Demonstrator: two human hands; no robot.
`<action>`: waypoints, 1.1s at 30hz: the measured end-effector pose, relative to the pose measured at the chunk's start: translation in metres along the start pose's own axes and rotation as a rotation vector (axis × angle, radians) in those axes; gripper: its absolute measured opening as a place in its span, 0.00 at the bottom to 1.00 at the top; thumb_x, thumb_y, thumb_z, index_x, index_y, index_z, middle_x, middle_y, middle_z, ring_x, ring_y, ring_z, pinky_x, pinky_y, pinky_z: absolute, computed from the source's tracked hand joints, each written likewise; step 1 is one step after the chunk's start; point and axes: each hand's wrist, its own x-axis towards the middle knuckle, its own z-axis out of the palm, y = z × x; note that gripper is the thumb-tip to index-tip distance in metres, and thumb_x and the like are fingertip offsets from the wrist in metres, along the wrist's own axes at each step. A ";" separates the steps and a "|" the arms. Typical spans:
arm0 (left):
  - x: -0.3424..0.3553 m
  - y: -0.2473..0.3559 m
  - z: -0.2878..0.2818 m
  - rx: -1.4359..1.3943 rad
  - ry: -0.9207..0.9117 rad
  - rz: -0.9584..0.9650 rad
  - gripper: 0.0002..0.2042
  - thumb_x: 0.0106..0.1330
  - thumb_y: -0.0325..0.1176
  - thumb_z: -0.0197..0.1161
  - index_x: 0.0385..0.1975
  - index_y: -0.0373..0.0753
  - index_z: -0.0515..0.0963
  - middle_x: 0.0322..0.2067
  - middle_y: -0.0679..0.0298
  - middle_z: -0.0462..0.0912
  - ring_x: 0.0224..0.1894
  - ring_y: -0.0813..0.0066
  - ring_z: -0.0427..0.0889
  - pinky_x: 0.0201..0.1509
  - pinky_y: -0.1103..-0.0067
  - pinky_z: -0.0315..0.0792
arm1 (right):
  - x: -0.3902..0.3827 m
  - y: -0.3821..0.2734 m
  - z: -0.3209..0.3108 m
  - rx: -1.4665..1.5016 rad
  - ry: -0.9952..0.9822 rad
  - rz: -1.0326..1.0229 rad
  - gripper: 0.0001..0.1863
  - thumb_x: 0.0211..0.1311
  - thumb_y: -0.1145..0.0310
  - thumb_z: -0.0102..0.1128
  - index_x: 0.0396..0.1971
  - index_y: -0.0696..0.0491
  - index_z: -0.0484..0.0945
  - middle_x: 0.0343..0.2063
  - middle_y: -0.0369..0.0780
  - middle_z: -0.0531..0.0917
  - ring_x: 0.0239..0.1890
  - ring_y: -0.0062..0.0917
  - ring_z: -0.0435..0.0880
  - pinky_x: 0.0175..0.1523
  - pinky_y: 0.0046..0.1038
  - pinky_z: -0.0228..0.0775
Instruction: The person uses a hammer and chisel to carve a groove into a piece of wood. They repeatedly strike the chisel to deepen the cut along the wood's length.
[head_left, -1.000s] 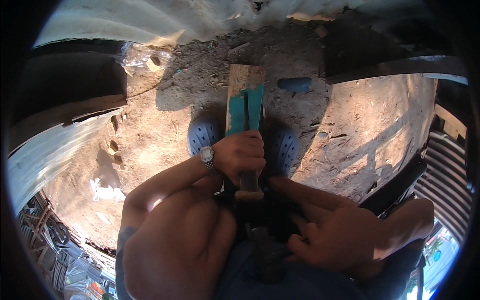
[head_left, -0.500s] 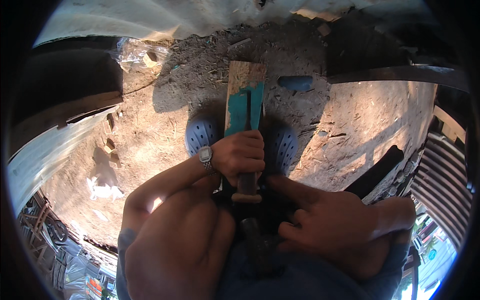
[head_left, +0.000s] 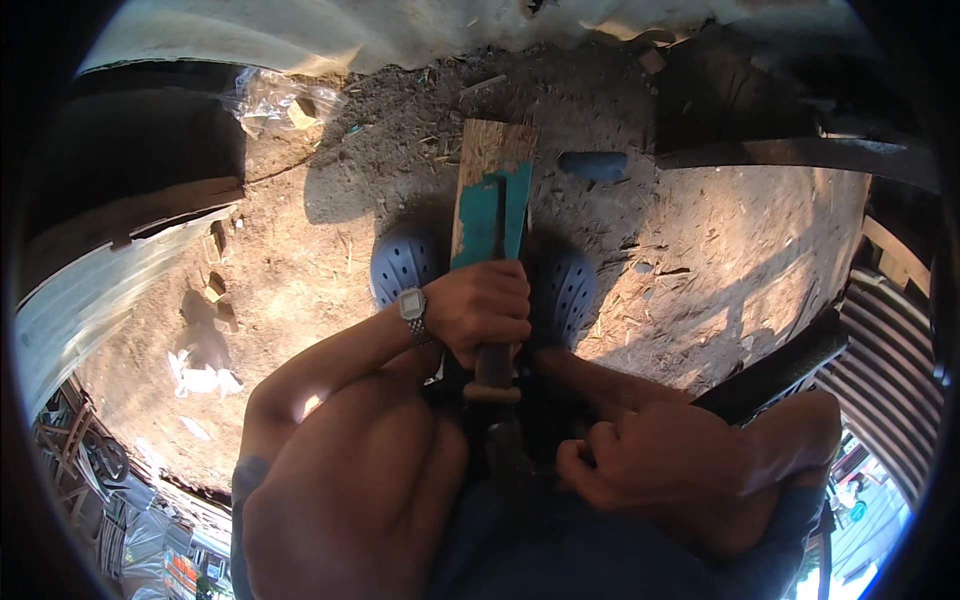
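My left hand, a watch on its wrist, is closed around the handle of a chisel. Its narrow blade runs away from me over a wooden board, part bare wood and part chipped teal paint. The board lies lengthwise between my feet. Closed fingers show on my right hand, which grips a dark hammer. The hammer's head is close to the chisel's ringed butt; whether they touch I cannot tell. A thick dark bar beyond the right wrist seems to be the hammer's handle. The board's near end is hidden.
Blue clogs stand either side of the board. Wood chips litter the dirt ground. A bluish flat piece lies beyond the board, with clear plastic at far left. Corrugated sheet stands at right, and a white scrap lies left.
The hammer's head has moved forward, nearer the chisel's butt, while the dark bar past my right wrist has swung right and toward me. My left hand and the chisel have barely moved.
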 end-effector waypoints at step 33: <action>-0.014 -0.002 0.020 0.089 -0.037 0.015 0.16 0.34 0.40 0.70 0.22 0.42 0.73 0.23 0.67 0.69 0.27 0.64 0.74 0.42 0.67 0.72 | 0.001 0.000 0.002 0.221 0.014 0.026 0.08 0.63 0.68 0.57 0.29 0.57 0.78 0.18 0.45 0.84 0.19 0.34 0.87 0.21 0.37 0.78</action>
